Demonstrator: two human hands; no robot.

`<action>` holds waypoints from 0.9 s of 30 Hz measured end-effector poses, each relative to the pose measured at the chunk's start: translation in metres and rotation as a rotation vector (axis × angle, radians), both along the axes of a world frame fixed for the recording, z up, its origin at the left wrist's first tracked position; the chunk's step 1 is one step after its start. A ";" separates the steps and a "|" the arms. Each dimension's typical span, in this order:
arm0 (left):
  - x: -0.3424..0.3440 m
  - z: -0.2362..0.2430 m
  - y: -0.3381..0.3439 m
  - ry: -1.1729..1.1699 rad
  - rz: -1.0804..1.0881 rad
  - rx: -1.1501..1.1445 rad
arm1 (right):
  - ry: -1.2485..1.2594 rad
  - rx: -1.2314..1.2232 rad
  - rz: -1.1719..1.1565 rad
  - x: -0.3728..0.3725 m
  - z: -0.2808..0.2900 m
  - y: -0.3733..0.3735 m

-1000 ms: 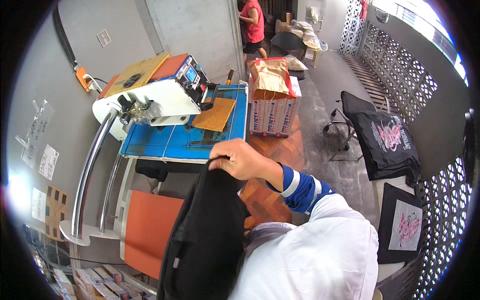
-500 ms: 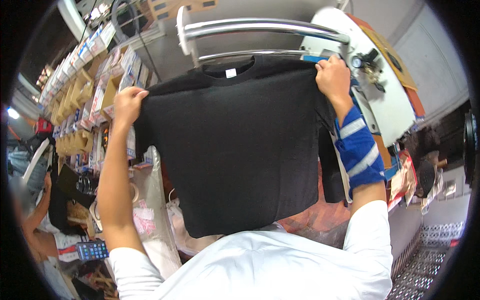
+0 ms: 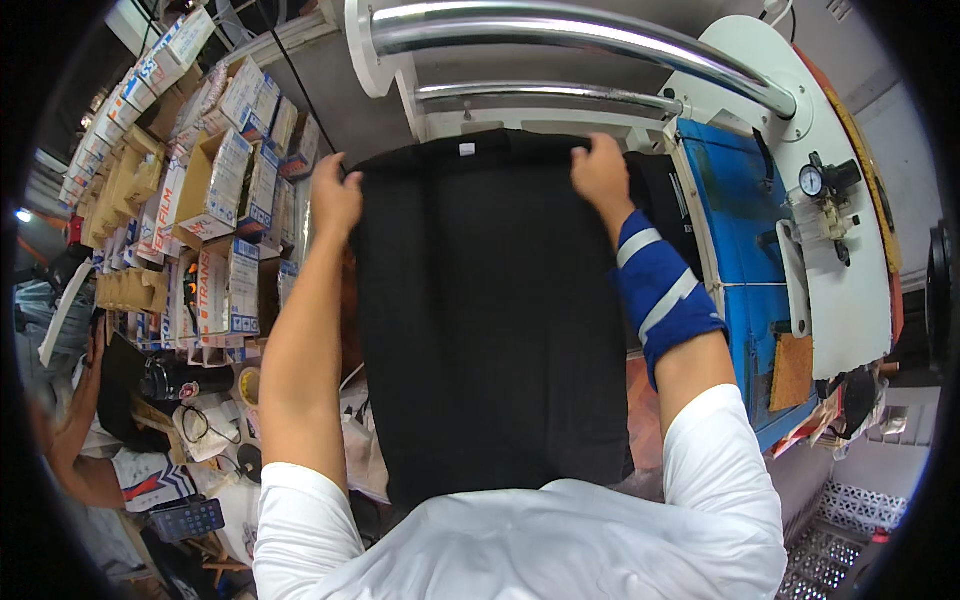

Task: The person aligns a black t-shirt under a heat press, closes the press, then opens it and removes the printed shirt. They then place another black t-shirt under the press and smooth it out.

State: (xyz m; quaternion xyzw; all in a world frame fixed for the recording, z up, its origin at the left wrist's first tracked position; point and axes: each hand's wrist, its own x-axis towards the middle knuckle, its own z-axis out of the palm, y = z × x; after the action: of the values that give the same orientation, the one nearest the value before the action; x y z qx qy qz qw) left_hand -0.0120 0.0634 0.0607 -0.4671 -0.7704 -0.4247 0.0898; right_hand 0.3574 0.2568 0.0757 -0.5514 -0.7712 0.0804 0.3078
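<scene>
In front of you, your left hand (image 3: pixel 337 200) and right hand (image 3: pixel 603 175) each pinch one upper corner of a single black shirt (image 3: pixel 490 330), plain, with one white label (image 3: pixel 467 150) at its neck. Beyond run two chrome bars (image 3: pixel 590 33); to the right, one round gauge (image 3: pixel 811 180).

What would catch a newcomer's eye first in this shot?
Probably the black shirt filling the middle, held near its top corners by the left hand and right hand. Next, the blue band with pale stripes on the right forearm. Then the shiny metal bar across the top and the cardboard boxes at left.
</scene>
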 end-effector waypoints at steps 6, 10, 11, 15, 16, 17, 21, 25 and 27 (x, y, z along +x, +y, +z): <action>0.102 -0.009 -0.028 0.299 -0.235 -0.412 | -0.465 -0.080 0.340 -0.023 -0.018 -0.108; 0.135 0.007 -0.093 0.345 -0.286 -0.508 | -0.449 -0.043 0.334 0.034 -0.013 -0.174; 0.153 0.014 -0.128 0.322 -0.414 -0.519 | -0.440 -0.059 0.348 0.055 -0.007 -0.200; 0.217 0.032 -0.291 0.225 -0.437 -0.637 | -0.369 -0.185 0.269 0.147 0.006 -0.325; 0.226 0.030 -0.327 0.186 -0.393 -0.637 | -0.247 -0.251 0.254 0.173 -0.003 -0.353; 0.236 0.025 -0.360 0.154 -0.347 -0.670 | -0.100 -0.389 0.184 0.195 -0.006 -0.383; 0.265 -0.062 -0.471 -0.620 0.013 -0.223 | 0.554 -1.054 -0.238 0.284 -0.072 -0.483; 0.289 -0.178 -0.551 -1.161 -0.329 -0.587 | 0.164 -1.216 0.127 0.348 -0.153 -0.561; 0.319 -0.194 -0.568 -1.000 -0.447 -0.944 | 0.116 -1.220 0.243 0.341 -0.155 -0.565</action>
State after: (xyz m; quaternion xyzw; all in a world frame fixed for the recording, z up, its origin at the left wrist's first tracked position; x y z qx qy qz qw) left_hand 0.3069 -0.5046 -0.1337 -0.3524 -0.7066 -0.2178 -0.5737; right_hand 0.6985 -0.3086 -0.0792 -0.5310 -0.6256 0.5707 -0.0326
